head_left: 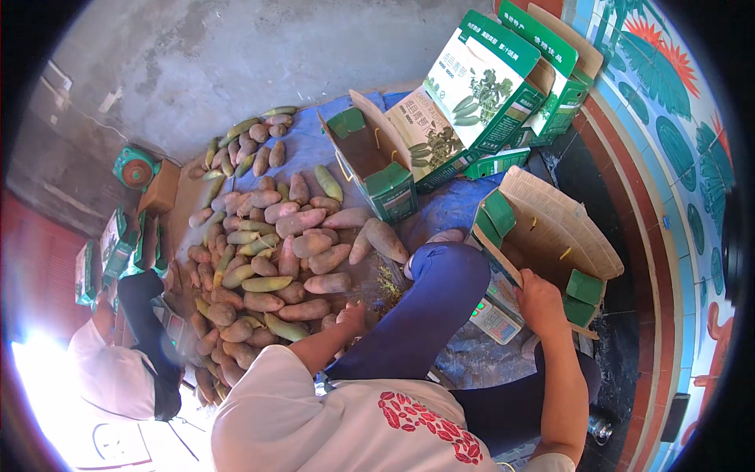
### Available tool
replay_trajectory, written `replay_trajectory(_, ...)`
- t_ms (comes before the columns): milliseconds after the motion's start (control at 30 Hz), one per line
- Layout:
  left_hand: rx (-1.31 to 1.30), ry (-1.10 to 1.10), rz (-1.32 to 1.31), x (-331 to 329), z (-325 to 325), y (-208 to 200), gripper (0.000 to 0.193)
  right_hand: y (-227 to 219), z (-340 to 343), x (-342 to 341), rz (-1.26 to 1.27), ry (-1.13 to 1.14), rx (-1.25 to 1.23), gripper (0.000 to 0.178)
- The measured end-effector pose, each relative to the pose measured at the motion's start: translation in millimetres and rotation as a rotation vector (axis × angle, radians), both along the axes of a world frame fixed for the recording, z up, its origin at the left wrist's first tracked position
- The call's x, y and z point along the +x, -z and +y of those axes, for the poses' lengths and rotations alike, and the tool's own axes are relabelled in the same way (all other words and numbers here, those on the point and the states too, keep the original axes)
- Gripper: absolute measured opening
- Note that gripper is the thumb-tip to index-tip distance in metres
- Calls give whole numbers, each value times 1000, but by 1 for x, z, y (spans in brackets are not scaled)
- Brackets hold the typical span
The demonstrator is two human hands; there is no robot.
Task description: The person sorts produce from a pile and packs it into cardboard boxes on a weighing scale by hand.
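A large heap of long radishes, reddish-brown and green, lies in front of me to the left. My left hand (353, 315) is at the heap's near right edge, close to a reddish radish (305, 310); its fingers are partly hidden, so I cannot tell what they hold. On my right an open green-and-brown cardboard box (550, 224) is tilted, its flaps spread. My right hand (541, 303) grips the near rim of that box, thumb and fingers over the edge. Beneath the box's near side a small scale (495, 321) with a keypad partly shows.
Another open box (370, 161) stands beyond the heap, beside green-and-white printed cartons (480, 86). Blue sheeting (303, 149) lies under the radishes. A co-worker (118, 362) is at the far left near more cartons (118, 240). A painted, tiled wall (668, 157) curves along the right.
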State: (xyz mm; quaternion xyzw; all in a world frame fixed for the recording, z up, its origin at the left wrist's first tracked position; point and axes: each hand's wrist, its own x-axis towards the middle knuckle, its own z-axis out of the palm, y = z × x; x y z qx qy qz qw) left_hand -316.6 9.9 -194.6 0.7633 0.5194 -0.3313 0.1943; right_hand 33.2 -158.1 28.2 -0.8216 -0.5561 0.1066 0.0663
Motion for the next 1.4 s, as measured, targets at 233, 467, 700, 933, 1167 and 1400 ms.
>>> replay_trajectory(233,-38,-151,-12,0,12,-3,84,2,2,2,4,-4,5,23)
replay_trajectory(467,8,-416,-367,5,42,-32,88,6,-2,3,-61,-55,52,23)
replay_trajectory(700,331,-388,-810,56,67,-124,74,7,-3,1,-32,-54,67,21)
replay_trajectory(933,423,-194,-1429,133,54,-242,72,16,-4,3,-62,-36,84,23)
replay_trajectory(1167,120,105,-1505,206,27,-272,74,8,-4,2,-31,-35,71,16)
replay_trajectory(1400,41,395,-1309,266,-10,-266,76,7,-3,1,-40,-35,12,16)
